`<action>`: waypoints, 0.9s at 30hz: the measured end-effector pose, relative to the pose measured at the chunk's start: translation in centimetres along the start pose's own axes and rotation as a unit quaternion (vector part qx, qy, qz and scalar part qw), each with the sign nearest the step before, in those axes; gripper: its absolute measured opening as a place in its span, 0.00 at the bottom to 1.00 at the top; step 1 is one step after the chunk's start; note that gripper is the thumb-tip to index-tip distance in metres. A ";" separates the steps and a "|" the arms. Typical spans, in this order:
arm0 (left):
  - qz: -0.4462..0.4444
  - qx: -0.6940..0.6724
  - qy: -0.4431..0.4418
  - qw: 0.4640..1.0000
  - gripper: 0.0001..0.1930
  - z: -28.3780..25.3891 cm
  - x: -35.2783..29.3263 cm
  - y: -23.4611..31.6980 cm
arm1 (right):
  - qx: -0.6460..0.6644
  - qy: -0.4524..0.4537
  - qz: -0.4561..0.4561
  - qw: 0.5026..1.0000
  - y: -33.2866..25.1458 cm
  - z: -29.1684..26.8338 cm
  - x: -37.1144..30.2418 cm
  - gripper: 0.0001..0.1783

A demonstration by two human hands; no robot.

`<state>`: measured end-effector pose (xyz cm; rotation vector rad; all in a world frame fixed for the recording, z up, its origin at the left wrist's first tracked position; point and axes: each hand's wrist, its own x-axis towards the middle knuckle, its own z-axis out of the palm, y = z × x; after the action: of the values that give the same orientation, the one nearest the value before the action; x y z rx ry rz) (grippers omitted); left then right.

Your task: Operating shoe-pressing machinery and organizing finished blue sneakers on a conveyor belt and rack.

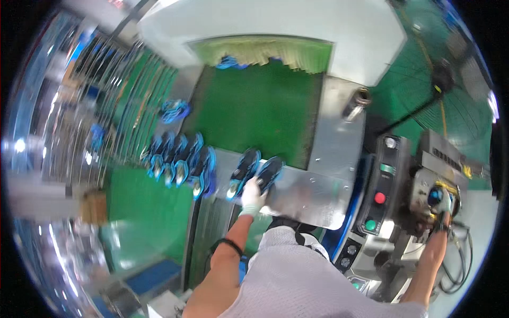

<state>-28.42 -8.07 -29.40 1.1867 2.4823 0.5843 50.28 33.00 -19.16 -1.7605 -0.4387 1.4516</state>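
Observation:
My left hand (253,197), in a pale glove, is closed on the near end of a black and blue shoe (270,170) on the metal ledge. Just left of it lies a similar shoe (244,170). Further left, several more of these shoes (177,156) stand in a slanting row. My right hand (444,202) reaches far right into a metal machine (432,183), beside a small dark blue rounded piece (435,196). Its fingers are blurred and partly hidden.
A green conveyor belt (260,111) runs under a white housing (270,21) with a fringed curtain (265,50). A control box with red and green buttons (379,198) stands between my arms. Wire racks (111,106) are at left; a fan (442,77) is at upper right.

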 end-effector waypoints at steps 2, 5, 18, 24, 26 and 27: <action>0.035 -0.008 -0.003 0.999 0.37 2.2 1.3 1.2 | -0.305 0.137 -0.275 0.902 -5.7 -6.8 -3.9 0.23; -0.021 0.048 0.025 0.998 0.38 -1.8 -1.7 -2.9 | -0.266 0.168 -0.454 0.833 4.1 18.0 -16.4 0.36; 0.129 -0.320 -0.115 0.932 0.34 -9.9 20.5 -4.7 | -0.721 0.151 -0.134 0.663 26.9 29.1 -29.4 0.56; 0.032 -0.205 0.003 0.978 0.28 -4.1 42.3 -15.2 | -0.564 0.101 -0.249 0.781 32.8 29.1 -37.4 0.48; 0.032 -0.104 0.034 0.993 0.30 -5.0 49.3 -19.3 | -0.635 0.085 -0.211 0.738 36.0 30.3 -40.4 0.45; 0.063 -0.108 0.069 0.990 0.31 -5.4 52.4 -18.9 | -0.627 0.111 -0.136 0.759 38.2 29.5 -41.9 0.44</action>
<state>-74.77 21.45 -40.04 1.2611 2.3902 0.9744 2.69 -9.56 -21.00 -2.6286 -1.7401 0.6292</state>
